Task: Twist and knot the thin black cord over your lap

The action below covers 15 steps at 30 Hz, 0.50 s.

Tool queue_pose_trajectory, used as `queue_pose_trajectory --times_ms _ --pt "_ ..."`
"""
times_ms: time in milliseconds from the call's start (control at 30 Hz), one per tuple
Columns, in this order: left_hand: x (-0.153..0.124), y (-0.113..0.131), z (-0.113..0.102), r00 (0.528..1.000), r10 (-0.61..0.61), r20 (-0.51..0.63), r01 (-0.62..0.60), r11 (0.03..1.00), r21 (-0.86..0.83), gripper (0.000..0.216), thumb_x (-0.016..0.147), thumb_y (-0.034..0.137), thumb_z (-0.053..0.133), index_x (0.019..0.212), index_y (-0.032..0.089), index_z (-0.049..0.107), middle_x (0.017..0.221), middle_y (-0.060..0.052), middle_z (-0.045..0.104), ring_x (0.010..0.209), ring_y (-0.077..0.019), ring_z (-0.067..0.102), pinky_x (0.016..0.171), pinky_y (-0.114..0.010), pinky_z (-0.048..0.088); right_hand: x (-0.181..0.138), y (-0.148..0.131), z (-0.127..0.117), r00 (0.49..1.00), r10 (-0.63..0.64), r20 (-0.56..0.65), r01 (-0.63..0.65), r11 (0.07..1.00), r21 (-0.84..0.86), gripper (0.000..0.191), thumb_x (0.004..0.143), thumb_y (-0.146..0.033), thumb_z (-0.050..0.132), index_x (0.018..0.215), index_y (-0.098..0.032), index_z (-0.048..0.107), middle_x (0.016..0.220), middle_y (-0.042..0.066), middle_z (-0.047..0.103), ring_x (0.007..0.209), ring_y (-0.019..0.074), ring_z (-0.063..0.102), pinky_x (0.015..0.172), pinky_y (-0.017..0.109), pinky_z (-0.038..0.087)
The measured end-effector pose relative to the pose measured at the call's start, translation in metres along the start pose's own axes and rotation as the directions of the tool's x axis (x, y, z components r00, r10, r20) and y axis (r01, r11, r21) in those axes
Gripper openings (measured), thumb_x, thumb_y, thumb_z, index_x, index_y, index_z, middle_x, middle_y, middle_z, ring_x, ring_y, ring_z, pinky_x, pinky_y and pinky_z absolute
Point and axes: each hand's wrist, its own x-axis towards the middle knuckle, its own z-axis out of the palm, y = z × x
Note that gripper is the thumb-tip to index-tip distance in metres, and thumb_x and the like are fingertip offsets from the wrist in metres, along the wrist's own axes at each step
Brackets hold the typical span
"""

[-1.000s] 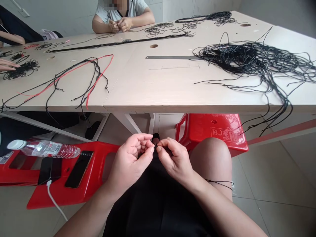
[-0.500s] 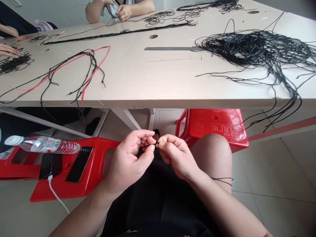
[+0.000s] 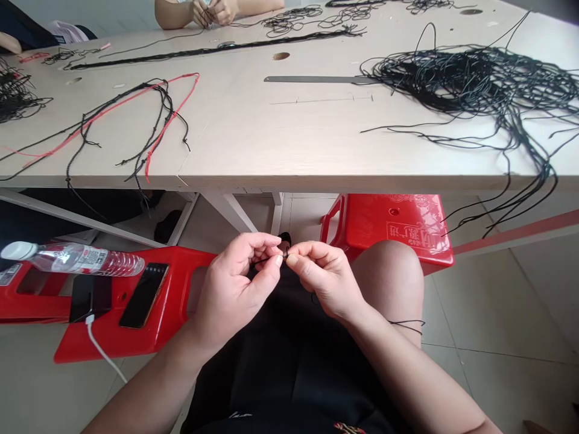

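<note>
**Head view: left hand [image 3: 236,286] and right hand [image 3: 326,280] pinching black cord [image 3: 277,260] over the lap**

We read both hands as grasping, not released. Each has thumb and forefinger closed on the cord, with the other fingers loosely curled and the two pinches almost touching. The cord sits between the hands, above the black clothing [image 3: 289,367] and well below the near table edge. Just beyond the fingertips is a dark blob [image 3: 284,238]; we cannot tell if it is joined to the cord. Any knot inside the pinch is too small to tell.

Handling, our call: light, thin and limp, so it won't take a push. It may slip between the pads, so we'd hold it close to the pinch point and keep it taut between the hands.

Looks: thin, dark and smooth, much like the cord heap [image 3: 470,81] at far right on the table [image 3: 253,135]. A short black strand [image 3: 406,325] lies near the right forearm. Red stool [image 3: 398,226] at right; red stool [image 3: 136,289] at left, with a phone [image 3: 143,295] and water bottle [image 3: 72,259]. A co-worker's hands [image 3: 212,11] are at the far table edge.
</note>
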Motion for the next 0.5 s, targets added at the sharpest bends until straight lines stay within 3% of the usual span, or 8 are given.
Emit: queue_pose_trajectory --times_ms 333,500 --pt "-0.0002 -0.0055 0.0035 0.996 -0.076 0.055 0.074 0.996 0.043 0.017 0.075 0.017 0.061 0.092 0.019 0.059 0.083 -0.002 0.066 0.075 -0.0138 0.064 0.07 -0.024 0.054 0.0014 0.0058 -0.0014 0.993 -0.115 -0.04 0.103 0.969 -0.224 0.014 0.08 -0.03 0.057 0.077 -0.017 0.061 0.06 -0.002 0.055 0.053 0.0078 0.045 0.05 0.021 0.038" --pt "0.0052 -0.0081 0.0072 0.995 -0.097 0.018 0.098 0.995 -0.01 0.016 0.074 0.013 0.059 0.089 0.019 0.058 0.079 0.0 0.062 0.072 -0.0115 0.061 0.063 -0.021 0.051 -0.0022 0.0038 0.0007 0.969 -0.245 -0.017 0.217 0.886 -0.409 0.011 0.08 -0.026 0.055 0.078 -0.018 0.062 0.064 -0.001 0.06 0.054 0.0094 0.049 0.05 0.022 0.04"
